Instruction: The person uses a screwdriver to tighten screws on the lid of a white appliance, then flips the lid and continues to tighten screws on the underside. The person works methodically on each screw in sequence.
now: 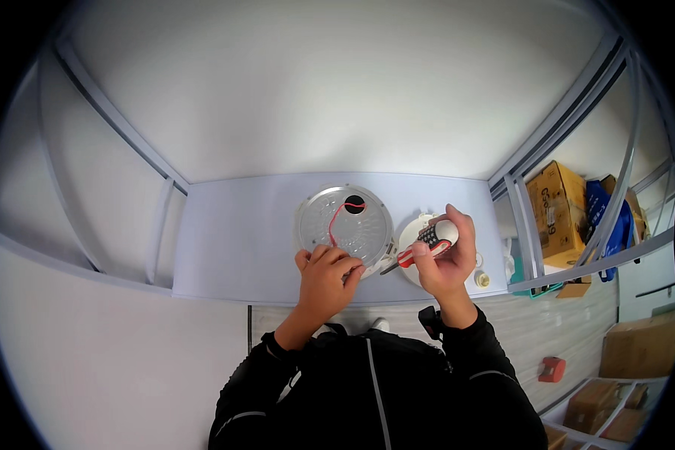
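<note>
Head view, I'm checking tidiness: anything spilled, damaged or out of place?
No spill or damage shows. A red object sits alone on the floor, perhaps stray; the red wire curling across the round silver-rimmed piece looks untucked.

A round, clear-faced fixture (360, 231) lies flat, a red-handled screwdriver (431, 238) slanting beside it.

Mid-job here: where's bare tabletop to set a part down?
The widest bare patch of tabletop runs from its left edge to the round clear-faced unit. The back right corner, behind the white disc, offers less. Crowded: the front middle, with left hand, right hand and red-handled tool.
</note>
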### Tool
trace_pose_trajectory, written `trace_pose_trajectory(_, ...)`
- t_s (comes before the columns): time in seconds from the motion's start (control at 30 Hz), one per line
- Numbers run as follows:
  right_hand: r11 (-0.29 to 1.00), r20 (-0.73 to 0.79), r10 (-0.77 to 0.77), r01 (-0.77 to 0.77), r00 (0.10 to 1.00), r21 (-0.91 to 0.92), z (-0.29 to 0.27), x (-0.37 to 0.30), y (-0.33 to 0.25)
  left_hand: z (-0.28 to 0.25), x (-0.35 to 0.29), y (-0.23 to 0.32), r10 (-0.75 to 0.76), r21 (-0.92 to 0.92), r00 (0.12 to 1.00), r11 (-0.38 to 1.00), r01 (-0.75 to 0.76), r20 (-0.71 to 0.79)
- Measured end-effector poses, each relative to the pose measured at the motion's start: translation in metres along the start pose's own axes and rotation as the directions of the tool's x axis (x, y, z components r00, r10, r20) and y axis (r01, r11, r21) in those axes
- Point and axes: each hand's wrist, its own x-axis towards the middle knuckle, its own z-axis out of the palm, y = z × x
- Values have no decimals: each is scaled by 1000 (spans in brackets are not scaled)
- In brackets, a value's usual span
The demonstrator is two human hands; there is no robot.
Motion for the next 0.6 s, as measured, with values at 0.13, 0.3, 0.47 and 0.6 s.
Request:
trace_pose_trajectory(0.13,998,7,-58,58,998,-35,1,5,-4,-4,1,1,-14,-15,998,1000,15,67)
trace_pose_trajectory(0.3,997,-7,-56,55,998,-48,-2,4,-3,-15,2,-1,-2,-43,986,999,9,169)
trace_pose_trajectory(0.47,997,-19,-64,63,998,-51,-2,-2,-1,-21,0,-8,35,-78,979,997,-19,200)
trace_pose_trajectory(0.6,995,9,-64,64,998,-71,-2,0,-4,-24,-1,-20,65,-92,978,995,-48,200)
